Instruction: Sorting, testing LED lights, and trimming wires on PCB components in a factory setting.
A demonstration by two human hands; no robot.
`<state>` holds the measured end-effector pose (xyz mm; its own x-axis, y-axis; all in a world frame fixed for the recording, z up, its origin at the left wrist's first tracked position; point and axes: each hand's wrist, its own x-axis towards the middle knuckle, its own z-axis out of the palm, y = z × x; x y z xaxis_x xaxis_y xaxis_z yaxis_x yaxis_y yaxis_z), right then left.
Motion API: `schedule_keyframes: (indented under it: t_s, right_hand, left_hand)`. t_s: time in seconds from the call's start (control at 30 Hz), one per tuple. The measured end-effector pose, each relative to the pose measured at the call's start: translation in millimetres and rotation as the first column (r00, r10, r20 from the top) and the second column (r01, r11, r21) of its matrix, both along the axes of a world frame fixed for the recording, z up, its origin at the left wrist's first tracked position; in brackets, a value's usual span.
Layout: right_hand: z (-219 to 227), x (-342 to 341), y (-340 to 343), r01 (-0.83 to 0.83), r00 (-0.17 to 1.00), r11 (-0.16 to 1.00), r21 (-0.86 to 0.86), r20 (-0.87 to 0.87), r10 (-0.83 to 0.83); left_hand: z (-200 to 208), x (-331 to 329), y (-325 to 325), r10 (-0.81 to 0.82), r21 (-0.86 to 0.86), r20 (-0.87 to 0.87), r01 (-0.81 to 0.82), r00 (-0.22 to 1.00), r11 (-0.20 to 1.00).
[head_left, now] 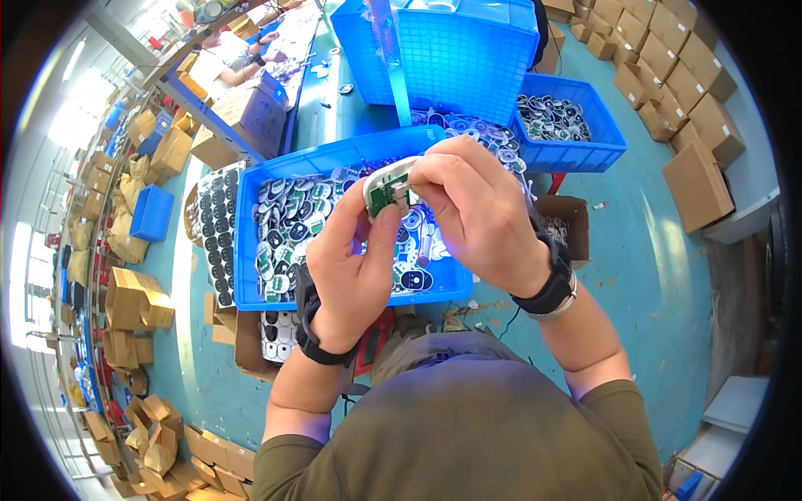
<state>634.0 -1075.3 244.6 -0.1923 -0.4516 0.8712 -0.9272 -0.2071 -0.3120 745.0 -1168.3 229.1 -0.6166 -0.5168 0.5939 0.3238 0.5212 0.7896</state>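
Between my two hands, above a blue plastic bin (247,250), is a small white rounded plastic housing (386,185) with a green circuit board inside. My left hand (355,259) grips its lower left side, thumb over the board. The fingers of my right hand (472,204) pinch its upper right edge; their tips partly cover it. Below, the bin holds many loose housings (292,209), some showing green boards and others black-and-white faces. A shiny cylindrical tool (425,242) shows between my hands, partly hidden.
A large blue crate (443,63) stands behind the bin. Another blue bin (614,138) of parts is at the right. A tray of black parts (219,225) adjoins the left side. An open carton (572,213) sits lower right. Far left, another person (230,63) works at a table.
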Motion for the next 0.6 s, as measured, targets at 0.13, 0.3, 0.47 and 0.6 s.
schedule_keyframes:
  t_s: [0.13, 0.3, 0.47, 0.6]
  right_hand:
    - [-0.2, -0.1, -0.2, 0.015, 0.999, 1.0, -0.016, -0.03, -0.016]
    - [-1.0, -1.0, -3.5, -0.003, 1.0, 1.0, -0.025, -0.027, 0.002]
    - [2.9, 0.7, -1.5, 0.04, 0.995, 0.999, 0.008, -0.095, -0.039]
    - [1.0, 8.1, -0.1, 0.078, 0.997, 0.994, 0.071, 0.022, -0.079]
  left_hand:
    - [-1.8, 0.9, -4.3, -0.061, 0.074, 0.006, 0.06, 0.998, 0.995]
    - [0.1, 1.6, -5.3, -0.112, 0.182, -0.022, 0.114, 0.994, 0.977]
    - [-0.5, 3.4, -6.7, -0.123, 0.214, -0.001, 0.12, 0.992, 0.969]
    - [-3.8, 5.3, -7.5, 0.006, 0.002, 0.047, -0.006, 0.999, 1.0]
